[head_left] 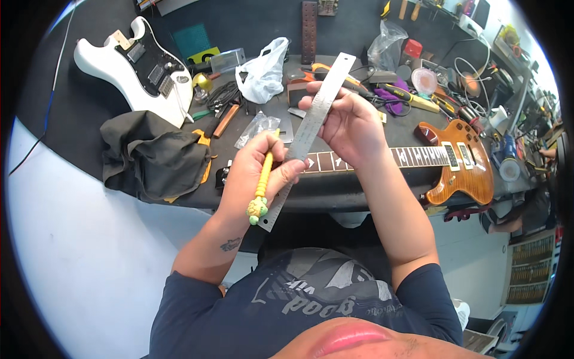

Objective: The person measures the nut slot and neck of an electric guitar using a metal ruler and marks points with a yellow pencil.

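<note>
A cluttered dark workbench (329, 190), pale floor (78, 239); left hand (244, 169) grips yellow stick (263, 179) and metal ruler (311, 124), right hand (354, 128) grasping the ruler.

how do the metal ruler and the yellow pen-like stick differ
The metal ruler is flat and silvery; the yellow stick is ridged, with a green-and-yellow knob.
The metal ruler looks longer than the yellow stick.
The metal ruler spans both hands; the yellow stick is only in the left hand.
Both are slender and slanted.

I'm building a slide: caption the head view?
Left hand with yellow stick and right hand hold a metal ruler at a cluttered workbench.
</note>
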A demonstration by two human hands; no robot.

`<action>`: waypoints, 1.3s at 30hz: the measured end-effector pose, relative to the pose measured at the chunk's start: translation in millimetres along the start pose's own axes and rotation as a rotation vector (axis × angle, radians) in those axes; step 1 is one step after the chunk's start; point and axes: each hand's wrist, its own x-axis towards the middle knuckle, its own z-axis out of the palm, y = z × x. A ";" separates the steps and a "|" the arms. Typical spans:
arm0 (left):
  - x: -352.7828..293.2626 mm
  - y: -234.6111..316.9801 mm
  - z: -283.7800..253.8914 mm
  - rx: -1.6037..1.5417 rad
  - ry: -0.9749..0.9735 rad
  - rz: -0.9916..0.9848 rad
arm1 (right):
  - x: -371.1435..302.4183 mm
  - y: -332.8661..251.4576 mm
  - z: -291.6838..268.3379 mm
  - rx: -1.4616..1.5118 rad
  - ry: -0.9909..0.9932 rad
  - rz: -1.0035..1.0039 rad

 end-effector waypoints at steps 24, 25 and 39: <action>-18.3 -60.0 -81.0 0.678 0.295 0.260 | -22.8 77.4 -5.0 -1.924 0.049 -0.114; -17.1 -61.2 -83.3 0.676 0.296 0.258 | -26.1 75.1 -3.5 -1.928 0.038 -0.116; 2.9 -71.1 -88.7 0.498 0.268 0.453 | -35.5 81.5 -11.0 -1.847 -0.140 -0.237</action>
